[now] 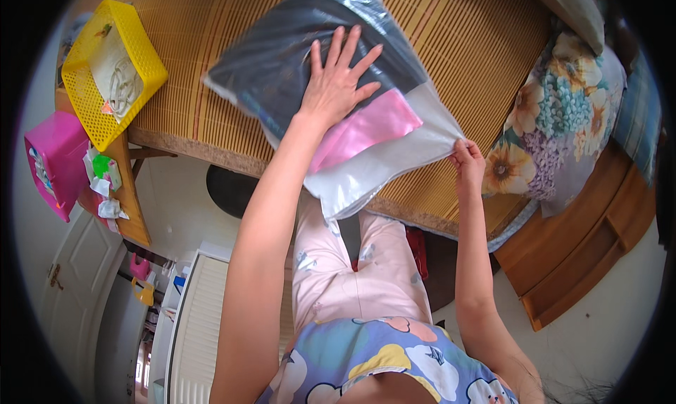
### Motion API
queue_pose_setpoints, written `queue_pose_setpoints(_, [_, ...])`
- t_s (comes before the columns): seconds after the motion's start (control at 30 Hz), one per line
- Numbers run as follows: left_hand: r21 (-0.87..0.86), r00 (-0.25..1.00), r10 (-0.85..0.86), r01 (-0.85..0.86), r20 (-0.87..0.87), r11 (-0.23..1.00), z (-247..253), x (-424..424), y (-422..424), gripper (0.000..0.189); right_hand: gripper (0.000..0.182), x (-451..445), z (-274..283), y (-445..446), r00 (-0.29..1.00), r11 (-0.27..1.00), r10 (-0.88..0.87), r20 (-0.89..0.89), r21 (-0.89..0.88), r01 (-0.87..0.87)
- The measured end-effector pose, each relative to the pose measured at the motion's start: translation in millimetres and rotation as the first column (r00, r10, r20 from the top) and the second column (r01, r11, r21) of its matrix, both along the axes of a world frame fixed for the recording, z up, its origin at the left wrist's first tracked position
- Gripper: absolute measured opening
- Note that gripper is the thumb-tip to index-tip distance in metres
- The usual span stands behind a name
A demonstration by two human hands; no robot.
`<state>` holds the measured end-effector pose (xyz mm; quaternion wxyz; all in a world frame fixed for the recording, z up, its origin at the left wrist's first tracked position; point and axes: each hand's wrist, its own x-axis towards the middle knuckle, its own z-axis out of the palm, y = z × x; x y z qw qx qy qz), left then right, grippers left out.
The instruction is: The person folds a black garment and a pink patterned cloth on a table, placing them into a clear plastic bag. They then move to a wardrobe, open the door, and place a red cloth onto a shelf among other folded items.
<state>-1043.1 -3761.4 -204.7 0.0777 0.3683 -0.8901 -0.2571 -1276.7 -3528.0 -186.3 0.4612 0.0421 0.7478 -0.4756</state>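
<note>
A clear plastic bag (364, 166) lies on the bamboo mat (465, 44), its near edge hanging past the mat's front. Inside it are a dark folded fabric item (264, 50) and a smaller pink piece (369, 126). My left hand (338, 81) rests palm down on the bag over the dark item, fingers spread. At the bag's right corner, my right hand (469, 158) pinches the plastic between thumb and fingers and pulls that edge taut.
A yellow plastic basket (150, 81) with pale cords inside stands at the left. Beyond it are a magenta bin (66, 155) and a green item (101, 166) on a wooden ledge. To the right lie a floral pillow (560, 118) and a wooden headboard (575, 245).
</note>
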Motion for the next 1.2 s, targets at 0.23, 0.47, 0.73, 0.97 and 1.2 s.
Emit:
queue_pose_setpoints(0.23, [0.016, 0.463, 0.848, -0.875, -0.257, 0.483, 29, 66, 107, 0.05, 0.012, 34, -10, 29, 0.963, 0.975, -0.195, 0.187, -0.066, 0.21])
queue_pose_setpoints(0.47, [0.849, 0.273, 0.947, -0.528, 0.167, 0.003, -4, 108, 262, 0.026, 0.007, 23, -39, 45, 0.972, 0.991, -0.094, 0.217, -0.071, 0.111])
queue_pose_setpoints(0.73, [0.927, 0.146, 0.934, -0.243, 0.326, -0.286, -6, 116, 292, 0.02, 0.024, 43, -36, 66, 0.966, 0.997, -0.002, 0.259, -0.072, 0.022])
queue_pose_setpoints(0.97, [0.926, 0.373, 0.875, -0.329, 0.308, -0.185, -2, 141, 308, 0.018, 0.033, 184, -2, 88, 0.746, 0.86, 0.448, 0.493, -0.009, -0.511])
queue_pose_setpoints(1.2, [0.89, 0.508, 0.851, -0.44, 0.135, 0.121, -4, 143, 303, 0.013, 0.021, 243, -14, 82, 0.836, 0.872, 0.408, 0.368, 0.115, -0.476])
